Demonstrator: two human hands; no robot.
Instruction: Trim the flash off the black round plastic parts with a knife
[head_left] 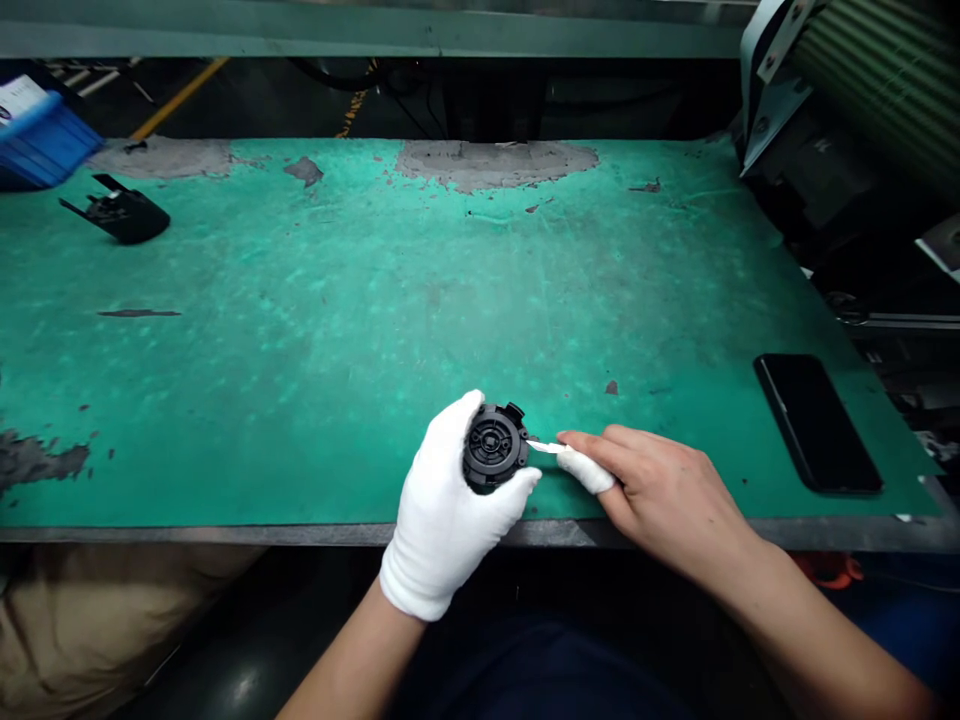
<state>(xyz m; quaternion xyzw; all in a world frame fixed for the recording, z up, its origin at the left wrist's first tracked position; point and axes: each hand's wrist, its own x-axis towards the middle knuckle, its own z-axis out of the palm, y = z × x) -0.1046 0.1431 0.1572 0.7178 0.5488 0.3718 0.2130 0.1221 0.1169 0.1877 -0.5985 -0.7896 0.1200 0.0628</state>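
1. Black round part [491, 443] sits above the table's [360, 300] near edge, clamped in the gloved left hand [450, 510].
2. The right hand [660, 485] pinches a small knife [546, 447]; it lies nearly left-right, tip at the part's right rim, contact unclear.
3. Far left stands a blue bin [52, 145], contents indistinct.

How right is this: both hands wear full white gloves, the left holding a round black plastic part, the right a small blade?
Not quite: the head view shows the right hand, holding the small blade, bare but for a white thumb covering; only the left hand, holding the round black plastic part, is fully gloved.
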